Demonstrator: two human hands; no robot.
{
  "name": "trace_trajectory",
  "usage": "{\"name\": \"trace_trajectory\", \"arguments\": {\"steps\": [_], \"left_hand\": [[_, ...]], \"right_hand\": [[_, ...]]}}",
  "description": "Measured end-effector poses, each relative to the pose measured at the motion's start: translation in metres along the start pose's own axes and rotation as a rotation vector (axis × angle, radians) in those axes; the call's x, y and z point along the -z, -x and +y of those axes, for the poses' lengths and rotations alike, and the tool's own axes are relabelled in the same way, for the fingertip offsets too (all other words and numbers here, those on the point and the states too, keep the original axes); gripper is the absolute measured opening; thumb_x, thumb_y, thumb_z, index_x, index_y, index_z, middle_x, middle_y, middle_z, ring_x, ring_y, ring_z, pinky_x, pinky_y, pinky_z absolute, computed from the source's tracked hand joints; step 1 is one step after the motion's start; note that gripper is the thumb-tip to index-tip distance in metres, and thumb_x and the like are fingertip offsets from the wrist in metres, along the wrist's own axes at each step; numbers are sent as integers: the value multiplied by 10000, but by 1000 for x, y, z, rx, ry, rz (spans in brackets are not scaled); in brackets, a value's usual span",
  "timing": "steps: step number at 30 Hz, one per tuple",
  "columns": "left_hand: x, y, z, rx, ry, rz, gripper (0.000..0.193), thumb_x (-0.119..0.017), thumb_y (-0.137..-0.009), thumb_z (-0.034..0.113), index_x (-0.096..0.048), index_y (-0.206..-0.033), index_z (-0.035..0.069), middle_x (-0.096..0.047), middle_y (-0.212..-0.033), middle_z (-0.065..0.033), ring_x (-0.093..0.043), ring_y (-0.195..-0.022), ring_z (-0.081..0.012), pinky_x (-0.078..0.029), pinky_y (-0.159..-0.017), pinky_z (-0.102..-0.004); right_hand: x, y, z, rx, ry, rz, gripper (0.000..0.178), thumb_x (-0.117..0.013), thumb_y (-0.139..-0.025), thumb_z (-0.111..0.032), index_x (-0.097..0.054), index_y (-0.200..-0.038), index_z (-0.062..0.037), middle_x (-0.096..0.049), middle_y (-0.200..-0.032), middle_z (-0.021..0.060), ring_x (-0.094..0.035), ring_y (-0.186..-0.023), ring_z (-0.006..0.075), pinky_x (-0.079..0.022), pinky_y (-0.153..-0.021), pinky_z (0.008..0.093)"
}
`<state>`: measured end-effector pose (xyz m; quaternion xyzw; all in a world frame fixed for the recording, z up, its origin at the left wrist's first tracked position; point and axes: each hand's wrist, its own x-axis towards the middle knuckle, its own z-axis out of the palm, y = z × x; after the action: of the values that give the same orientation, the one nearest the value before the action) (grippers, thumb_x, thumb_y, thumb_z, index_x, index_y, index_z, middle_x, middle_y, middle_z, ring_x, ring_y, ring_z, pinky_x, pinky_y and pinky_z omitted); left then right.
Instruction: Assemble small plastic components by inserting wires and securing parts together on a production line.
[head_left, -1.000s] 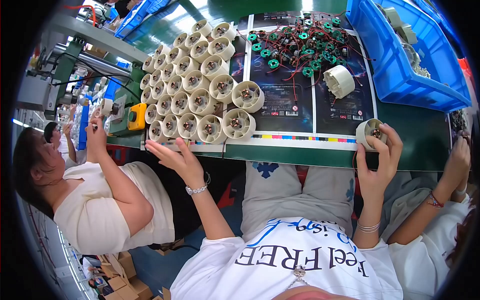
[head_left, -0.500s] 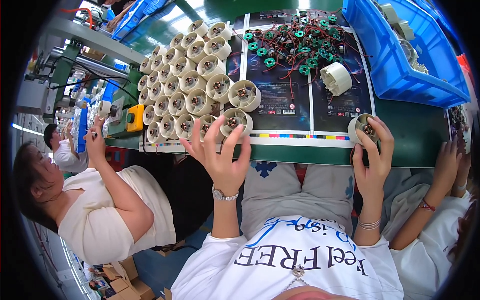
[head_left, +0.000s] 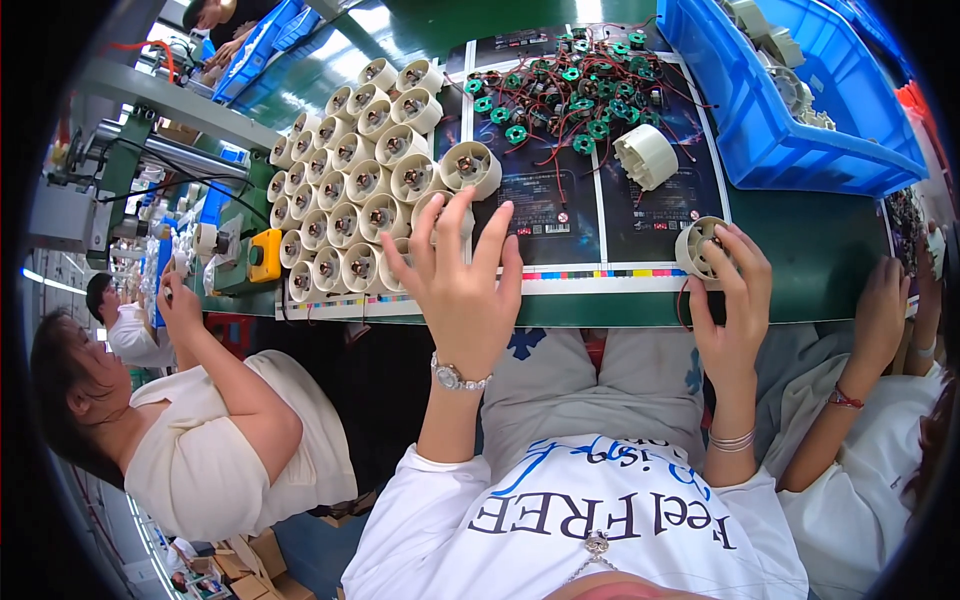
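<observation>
Clearly, the cream housing (head_left: 692,252) (round) sits between the right fingers (head_left: 750,270).

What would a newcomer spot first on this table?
Likely the cluster of cream housings at the left of the green table. Next, the tangle of green parts and red wires at the far middle, and the blue bin to its right. Near the front edge, the left hand is spread at that cluster's corner; the right hand grasps one housing.

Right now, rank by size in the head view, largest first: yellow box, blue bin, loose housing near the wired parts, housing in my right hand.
1. Blue bin
2. Loose housing and held housing: look alike, so unranked
3. Yellow box
</observation>
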<state>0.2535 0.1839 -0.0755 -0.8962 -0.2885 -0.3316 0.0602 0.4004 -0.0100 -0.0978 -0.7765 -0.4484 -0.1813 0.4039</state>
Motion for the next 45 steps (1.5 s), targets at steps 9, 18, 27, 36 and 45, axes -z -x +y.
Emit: {"name": "trace_trajectory", "arguments": {"steps": [9, 18, 27, 36, 45], "left_hand": [[-15, -13, -2, 40, -178, -33, 375, -697, -782, 139, -656, -1153, 172, -561, -1316, -28, -433, -1300, -282, -154, -1119, -619], [3, 25, 17, -123, 483, -24, 428, -652, -741, 19, -650, -1157, 122, -580, -1287, -67, -528, -1201, -286, -355, -1068, -486], [16, 45, -17, -83, 249, 10, 386, -676, -687, -44, -674, -1038, 114, -612, -1162, -67, -572, -1096, -246, -396, -1037, -436], [11, 43, -17, 158, 352, 105, 315, -660, -710, -84, -663, -979, 79, -635, -1056, -62, -591, -1002, -252, -467, -947, -414], [1, 39, 25, -175, 501, 138, 379, -701, -672, -49, -674, -1022, 92, -637, -1127, -68, -615, -985, -228, -512, -867, -328]], "right_hand": [[3, -1, -3, -4, -151, -17, 379, -711, -709, 54, -650, -1059, -77, -552, -1287, 108, -553, -1155, 300, -480, -974, 374], [-30, -16, -53, 0, -563, -244, 419, -653, -732, 67, -660, -1125, -76, -526, -1238, 122, -560, -1058, 278, -498, -853, 335], [-58, -52, -59, 215, -76, -288, 409, -625, -769, 42, -633, -1173, -23, -532, -1315, 156, -555, -1163, 293, -458, -988, 362], [-33, -23, -50, 219, -99, -388, 368, -631, -762, 49, -636, -1129, 15, -635, -1220, 139, -581, -1171, 272, -468, -974, 347], [14, -14, -27, -104, -367, -180, 314, -644, -695, 107, -687, -982, -16, -689, -1033, 112, -640, -930, 270, -518, -848, 334]]}}
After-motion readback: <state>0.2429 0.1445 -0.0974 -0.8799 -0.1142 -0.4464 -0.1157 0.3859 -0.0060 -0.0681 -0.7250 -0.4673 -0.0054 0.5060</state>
